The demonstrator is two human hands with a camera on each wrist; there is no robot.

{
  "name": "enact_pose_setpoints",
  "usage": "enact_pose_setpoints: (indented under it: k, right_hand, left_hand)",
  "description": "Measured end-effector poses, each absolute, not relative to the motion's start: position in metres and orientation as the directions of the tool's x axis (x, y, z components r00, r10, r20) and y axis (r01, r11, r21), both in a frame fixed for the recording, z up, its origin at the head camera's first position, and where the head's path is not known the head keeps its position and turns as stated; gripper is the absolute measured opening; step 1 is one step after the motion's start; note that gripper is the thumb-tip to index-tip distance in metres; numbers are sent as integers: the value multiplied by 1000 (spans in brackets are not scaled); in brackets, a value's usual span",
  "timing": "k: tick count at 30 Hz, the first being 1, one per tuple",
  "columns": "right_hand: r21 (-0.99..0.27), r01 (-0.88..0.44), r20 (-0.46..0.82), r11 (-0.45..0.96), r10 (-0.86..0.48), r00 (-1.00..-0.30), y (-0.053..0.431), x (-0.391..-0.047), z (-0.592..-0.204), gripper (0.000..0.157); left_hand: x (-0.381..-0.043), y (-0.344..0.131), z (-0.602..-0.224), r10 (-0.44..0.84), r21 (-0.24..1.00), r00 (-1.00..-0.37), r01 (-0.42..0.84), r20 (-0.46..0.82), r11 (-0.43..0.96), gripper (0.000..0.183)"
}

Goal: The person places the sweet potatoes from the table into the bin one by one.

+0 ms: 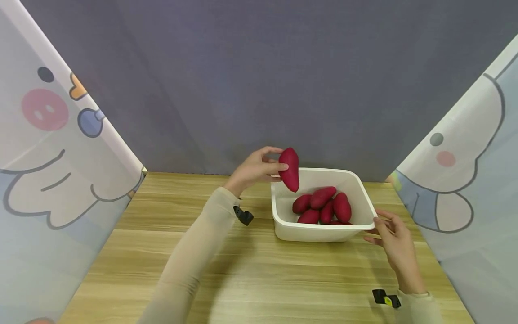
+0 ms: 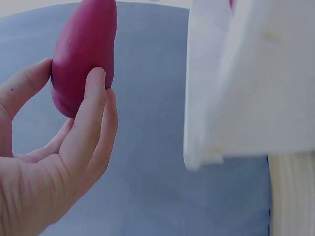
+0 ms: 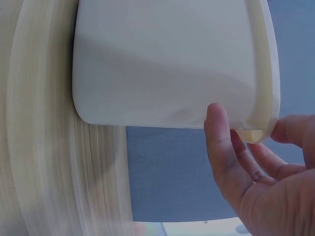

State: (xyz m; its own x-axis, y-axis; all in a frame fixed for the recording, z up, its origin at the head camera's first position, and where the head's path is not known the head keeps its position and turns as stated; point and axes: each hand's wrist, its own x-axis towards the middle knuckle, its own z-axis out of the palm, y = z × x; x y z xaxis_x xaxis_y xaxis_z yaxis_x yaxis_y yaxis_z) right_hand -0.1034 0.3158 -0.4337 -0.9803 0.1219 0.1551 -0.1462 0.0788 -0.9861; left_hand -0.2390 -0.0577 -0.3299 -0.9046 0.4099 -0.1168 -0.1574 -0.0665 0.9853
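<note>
My left hand (image 1: 256, 170) pinches a dark red sweet potato (image 1: 289, 169) between thumb and fingers, above the left back rim of a white plastic tub (image 1: 315, 234). In the left wrist view the sweet potato (image 2: 83, 54) stands nearly upright, its upper tip cut off by the frame. Several more red sweet potatoes (image 1: 322, 197) lie heaped inside the tub. At the tub's front right corner, my right hand (image 1: 394, 243) holds the rim, thumb on the lip. The right wrist view has its fingers (image 3: 221, 147) against the tub's outer wall (image 3: 162, 64).
The tub stands on a light wood-grain table (image 1: 259, 279), near its back edge. A dark grey cloth (image 1: 259, 81) rises behind. Cartoon-printed curtains hang at the left (image 1: 60, 148) and right (image 1: 461, 162) sides.
</note>
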Motion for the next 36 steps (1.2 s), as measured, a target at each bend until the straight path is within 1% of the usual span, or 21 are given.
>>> enact_pose_setpoints:
  k: [5,10,17,21,25,27,30,36]
  right_hand:
    - [-987,-139,150,86,131,-980,314,-102,-433,32]
    - [-987,-135,147,83,146,-978,314,-101,-431,33]
    - [-987,-142,150,70,129,-980,309,-102,-431,37]
    - [-988,-145,151,59,116,-982,305,-103,-432,36]
    - [-986,-153,160,63,114,-981,303,-104,-432,36]
    - [-985,-158,164,66,112,-980,302,-105,-432,37]
    - [-984,-162,169,67,110,-979,302,-106,-433,37]
    - [-986,-154,160,63,111,-981,302,-109,-434,37]
  left_hand:
    - [-254,-21,-319,460,986,-876,-165,-147,1,56]
    - [-264,13,-317,506,982,-842,-177,-189,73,56]
    - [-268,41,-327,529,947,-786,-282,-320,155,54]
    - [-268,46,-333,523,934,-775,-315,-356,169,56]
    - [-268,46,-335,516,935,-780,-293,-354,198,59]
    - [-268,43,-335,510,937,-786,-283,-349,204,57]
    - [-266,36,-334,503,942,-797,-264,-333,205,52]
    - [-263,11,-332,487,953,-820,-239,-302,187,52]
